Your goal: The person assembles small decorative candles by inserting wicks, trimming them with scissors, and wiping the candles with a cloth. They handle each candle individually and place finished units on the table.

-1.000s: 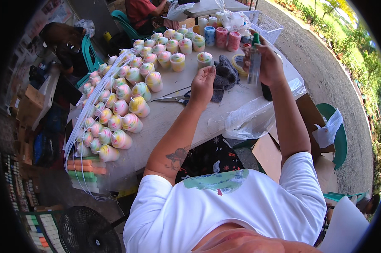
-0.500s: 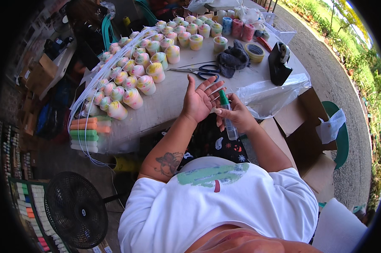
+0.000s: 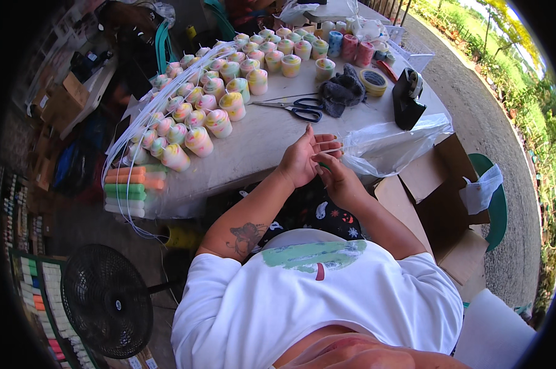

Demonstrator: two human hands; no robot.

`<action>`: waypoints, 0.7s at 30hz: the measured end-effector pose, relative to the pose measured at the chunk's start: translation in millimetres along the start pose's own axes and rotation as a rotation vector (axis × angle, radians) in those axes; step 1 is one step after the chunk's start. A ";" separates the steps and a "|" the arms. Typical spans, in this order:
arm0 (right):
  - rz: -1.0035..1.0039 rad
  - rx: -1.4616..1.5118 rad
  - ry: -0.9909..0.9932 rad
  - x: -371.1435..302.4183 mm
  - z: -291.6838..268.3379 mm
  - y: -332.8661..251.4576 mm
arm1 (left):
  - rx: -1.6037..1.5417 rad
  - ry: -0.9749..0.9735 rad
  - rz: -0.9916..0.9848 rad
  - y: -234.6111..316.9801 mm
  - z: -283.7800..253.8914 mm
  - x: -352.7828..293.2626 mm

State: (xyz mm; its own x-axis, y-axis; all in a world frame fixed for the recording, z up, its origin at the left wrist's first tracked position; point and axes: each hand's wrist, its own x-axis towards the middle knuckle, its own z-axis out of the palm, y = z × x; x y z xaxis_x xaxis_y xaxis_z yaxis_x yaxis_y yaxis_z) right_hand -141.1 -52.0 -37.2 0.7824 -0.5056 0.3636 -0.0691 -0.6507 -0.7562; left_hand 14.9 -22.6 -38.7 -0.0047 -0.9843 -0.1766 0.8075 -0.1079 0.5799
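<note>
Palm up, my left hand [image 3: 299, 161] is held in front of the table edge with its fingers apart and slightly bent. My right hand [image 3: 345, 184] is closed, and its fingertips meet the left palm. Between the hands a bit of green shows from the spray bottle [image 3: 323, 165]; its clear body is hidden behind my right hand. A thin pale streak lies by the left fingers, too small to make out. Beyond my hands are scissors [image 3: 307, 112] with dark handles and a dark grey cloth [image 3: 341, 91].
Swirled pastel candles in cups [image 3: 232, 106] stand in rows on the table [image 3: 247, 147], beside long white wicks [image 3: 127, 126] and coloured sticks [image 3: 125, 187]. A black tape dispenser [image 3: 407, 104], clear plastic [image 3: 394, 144] and an open carton [image 3: 447, 203] are on the right. A fan [image 3: 109, 301] stands lower left.
My right hand has moved onto the left palm and turned over, so the spray bottle, plainly seen before, is now mostly hidden. My left fingers have bent inward.
</note>
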 end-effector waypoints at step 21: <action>-0.079 0.250 -0.053 61.6 19.8 -10.4 | 0.123 0.371 0.093 43.8 -19.0 -28.1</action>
State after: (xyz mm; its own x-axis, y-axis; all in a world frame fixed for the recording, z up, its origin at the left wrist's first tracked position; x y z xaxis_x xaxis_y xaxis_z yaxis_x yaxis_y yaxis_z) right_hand -80.0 -65.1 -17.7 0.8113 -0.4239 0.4026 0.1434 -0.5233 -0.8400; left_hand 61.6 3.0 -23.4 0.2967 -0.8757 -0.3810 0.7179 -0.0586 0.6937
